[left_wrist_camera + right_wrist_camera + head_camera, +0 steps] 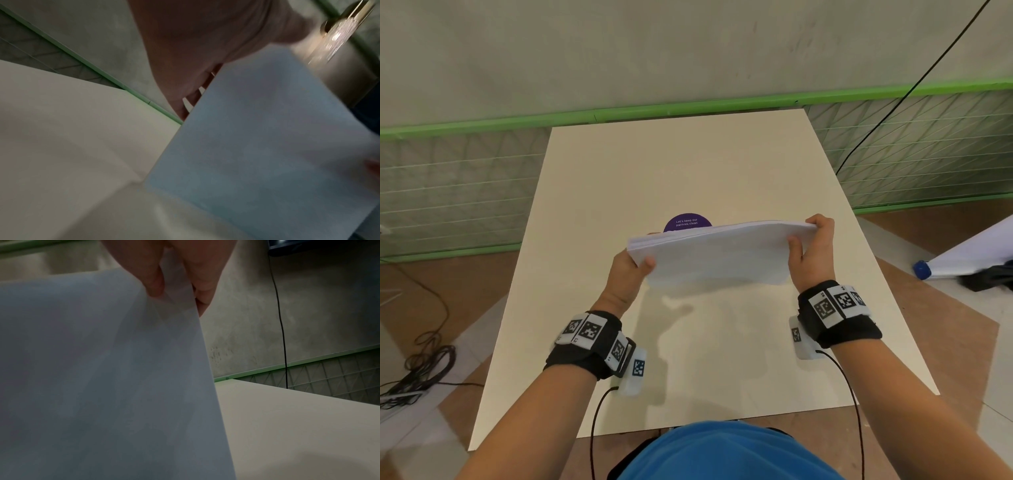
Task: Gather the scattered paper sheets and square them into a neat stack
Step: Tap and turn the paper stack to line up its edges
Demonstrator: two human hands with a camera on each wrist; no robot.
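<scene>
The thick stack of white paper sheets (pixel 717 255), held above the cream rectangular tabletop (pixel 688 171), hid the lower half of a round purple sticker with small white lettering (pixel 687 222) and the fingers behind it. The blurred left-wrist view showed the left hand (pixel 629 266) with fingers behind the stack's left edge, while the right-wrist view showed the right hand (pixel 812 248) pinching the right edge between thumb and fingers. A thin black cable (pixel 914 85) hung against the grey wall at right.
</scene>
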